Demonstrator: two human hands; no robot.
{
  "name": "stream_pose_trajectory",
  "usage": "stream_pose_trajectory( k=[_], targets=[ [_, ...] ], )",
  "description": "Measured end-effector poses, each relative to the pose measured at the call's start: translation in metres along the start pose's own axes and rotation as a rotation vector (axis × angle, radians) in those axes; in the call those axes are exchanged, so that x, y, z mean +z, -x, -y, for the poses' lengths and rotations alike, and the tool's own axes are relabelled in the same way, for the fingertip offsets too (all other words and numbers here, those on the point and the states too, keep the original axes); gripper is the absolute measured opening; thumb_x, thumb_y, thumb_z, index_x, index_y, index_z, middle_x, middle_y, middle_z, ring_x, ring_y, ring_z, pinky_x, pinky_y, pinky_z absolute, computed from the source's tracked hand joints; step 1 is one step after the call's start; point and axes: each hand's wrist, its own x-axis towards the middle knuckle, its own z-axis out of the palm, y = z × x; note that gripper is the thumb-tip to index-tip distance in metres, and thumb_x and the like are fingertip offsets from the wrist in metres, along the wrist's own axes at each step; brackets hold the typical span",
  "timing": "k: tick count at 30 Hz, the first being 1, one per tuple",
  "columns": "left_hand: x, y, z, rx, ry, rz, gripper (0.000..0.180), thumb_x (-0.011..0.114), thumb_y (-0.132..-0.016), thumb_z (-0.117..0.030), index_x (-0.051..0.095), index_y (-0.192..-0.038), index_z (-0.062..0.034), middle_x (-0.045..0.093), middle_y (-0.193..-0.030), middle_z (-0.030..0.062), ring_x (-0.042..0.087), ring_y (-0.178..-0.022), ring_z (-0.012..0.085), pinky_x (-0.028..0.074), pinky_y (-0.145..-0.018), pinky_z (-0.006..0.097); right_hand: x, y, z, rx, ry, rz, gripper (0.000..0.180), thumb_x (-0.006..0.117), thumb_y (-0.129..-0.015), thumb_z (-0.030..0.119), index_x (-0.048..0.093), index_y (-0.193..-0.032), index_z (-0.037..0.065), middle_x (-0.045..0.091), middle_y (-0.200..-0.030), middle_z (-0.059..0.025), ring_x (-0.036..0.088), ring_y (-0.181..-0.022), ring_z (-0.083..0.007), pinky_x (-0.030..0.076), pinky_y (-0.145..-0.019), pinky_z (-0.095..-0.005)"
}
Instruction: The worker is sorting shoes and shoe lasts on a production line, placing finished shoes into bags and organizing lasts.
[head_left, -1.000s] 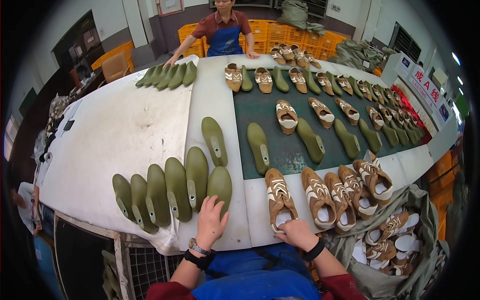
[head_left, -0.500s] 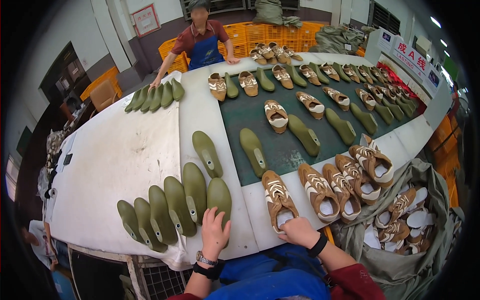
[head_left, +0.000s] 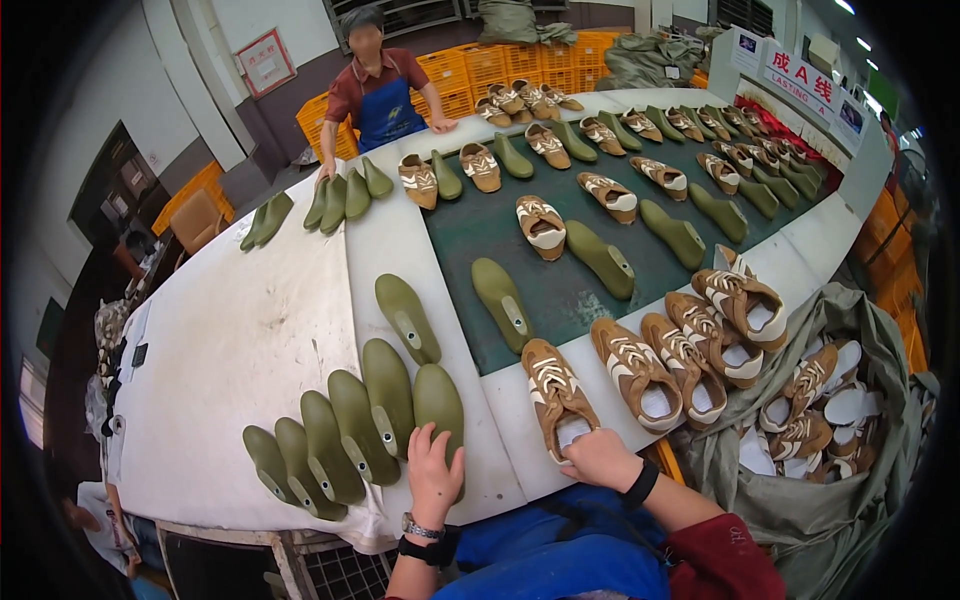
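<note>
My left hand [head_left: 434, 472] lies over a green shoe last [head_left: 439, 395] at the table's near edge, its fingers apart and touching the last's surface. The palm covers part of the last's lower end. With fingers closed at the heel opening, my right hand [head_left: 604, 461] grips a brown sneaker upper [head_left: 557, 385] with white stripes and laces. Its toe points away from me. Several more green lasts [head_left: 345, 425] stand in a row left of my left hand. Further brown sneaker uppers [head_left: 637, 373] lie right of the held one.
A dark green belt [head_left: 470, 220] carries rows of uppers and lasts. Across the table a co-worker [head_left: 383, 95] in a blue apron touches lasts [head_left: 340, 197]. A grey sack [head_left: 740, 500] with shoe pieces stands at right. Orange crates [head_left: 500, 68] line the back.
The view has shifted slightly. Across the table, the co-worker's row of lasts has split, with a gap between two groups. My hands stay at the same last and sneaker upper.
</note>
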Motion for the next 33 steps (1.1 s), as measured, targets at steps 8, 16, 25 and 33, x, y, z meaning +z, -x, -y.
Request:
stream_pose_trajectory(
  k=[8, 16, 25, 33],
  targets=[
    [0.0004, 0.0012, 0.0014, 0.01, -0.008, -0.007, 0.032, 0.067, -0.073, -0.012, 0.058, -0.102, -0.0021, 0.05, -0.117, 0.0182, 0.045, -0.111, 0.0397, 0.039, -0.093, 0.044, 0.0007, 0.0007, 0.0006, 0.001, -0.024, -0.025, 0.023, 0.069, -0.068, 0.03, 0.064, -0.066, 0.008, 0.061, -0.062, -0.012, 0.063, -0.061, -0.0293, 0.051, -0.057, -0.0387],
    [0.0004, 0.0018, 0.0025, 0.012, -0.003, 0.006, 0.033, 0.067, -0.074, -0.013, 0.057, -0.103, -0.0005, 0.048, -0.118, 0.0191, 0.043, -0.113, 0.0414, 0.039, -0.094, 0.045, 0.0029, 0.0015, 0.0002, -0.001, -0.041, -0.054, 0.022, 0.069, -0.068, 0.028, 0.063, -0.065, 0.007, 0.061, -0.062, -0.0124, 0.063, -0.061, -0.0294, 0.051, -0.057, -0.0386],
    [-0.0014, 0.0019, 0.0007, -0.008, -0.004, 0.017, 0.032, 0.066, -0.074, -0.013, 0.058, -0.103, -0.0003, 0.049, -0.118, 0.0189, 0.043, -0.113, 0.0405, 0.039, -0.094, 0.045, 0.0035, 0.0027, 0.0009, -0.003, -0.043, -0.059, 0.022, 0.069, -0.068, 0.028, 0.063, -0.065, 0.007, 0.06, -0.06, -0.012, 0.063, -0.06, -0.0288, 0.051, -0.055, -0.0382],
    [-0.0025, 0.0018, -0.0009, -0.012, -0.002, -0.006, 0.032, 0.067, -0.073, -0.011, 0.058, -0.102, -0.0005, 0.049, -0.118, 0.0186, 0.045, -0.112, 0.04, 0.039, -0.093, 0.044, 0.0026, 0.001, 0.0015, -0.008, -0.054, -0.07, 0.022, 0.067, -0.069, 0.028, 0.063, -0.065, 0.007, 0.061, -0.062, -0.0126, 0.062, -0.06, -0.0294, 0.051, -0.057, -0.0386]
  ],
)
